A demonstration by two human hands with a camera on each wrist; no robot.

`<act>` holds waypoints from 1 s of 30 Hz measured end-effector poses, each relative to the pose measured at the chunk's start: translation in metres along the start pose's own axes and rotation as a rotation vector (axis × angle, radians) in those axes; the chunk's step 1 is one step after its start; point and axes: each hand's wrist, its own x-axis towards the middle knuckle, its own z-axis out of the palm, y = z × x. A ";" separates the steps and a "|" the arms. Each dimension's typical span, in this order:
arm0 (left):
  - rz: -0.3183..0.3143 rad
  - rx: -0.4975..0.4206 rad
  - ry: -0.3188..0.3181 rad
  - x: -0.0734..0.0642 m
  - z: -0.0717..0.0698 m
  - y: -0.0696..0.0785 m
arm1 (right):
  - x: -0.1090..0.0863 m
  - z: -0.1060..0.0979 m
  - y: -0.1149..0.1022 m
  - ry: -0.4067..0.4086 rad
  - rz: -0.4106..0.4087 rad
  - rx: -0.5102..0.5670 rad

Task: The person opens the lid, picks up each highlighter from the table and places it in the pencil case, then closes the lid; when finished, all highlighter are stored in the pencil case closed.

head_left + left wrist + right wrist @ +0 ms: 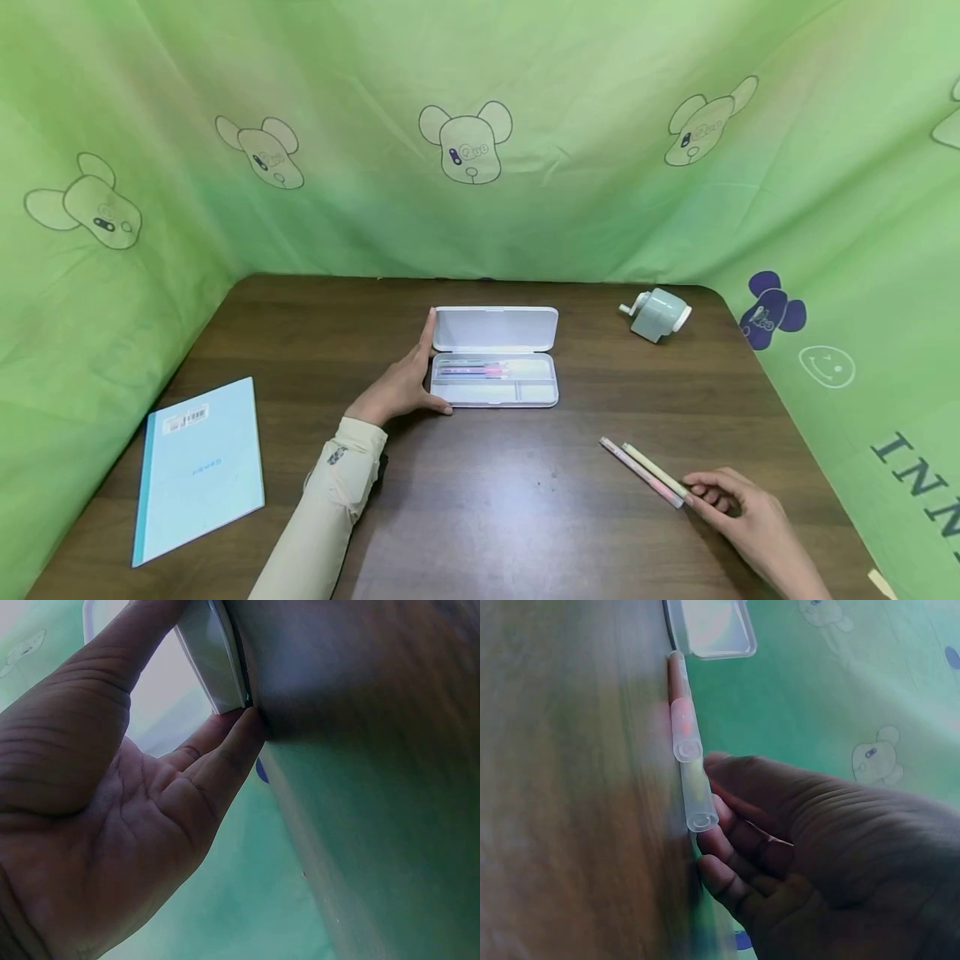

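Note:
A white pencil case lies with its lid raised, and several capped pencils lie in its back compartment. My left hand spans the case's left end, thumb at the front corner and fingers up along the lid side; the left wrist view shows the fingertips against its edge. At the right, my right hand pinches the near end of a yellow pencil between thumb and forefinger. Alongside it on the table lies a pink pencil. Both have translucent caps in the right wrist view.
A light blue notebook lies at the left of the brown wooden table. A grey-green crank pencil sharpener stands at the back right. Green printed cloth hangs around the table's back and sides.

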 end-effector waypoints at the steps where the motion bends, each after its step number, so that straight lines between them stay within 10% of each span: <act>1: 0.002 0.003 0.002 0.000 0.000 0.001 | 0.000 0.000 0.001 0.001 -0.013 -0.003; 16: 0.005 0.008 0.005 0.001 -0.001 0.001 | 0.012 0.007 -0.004 0.073 -0.074 -0.094; 30: 0.006 0.001 0.005 0.001 0.000 0.000 | 0.088 0.053 -0.035 0.116 -0.136 0.031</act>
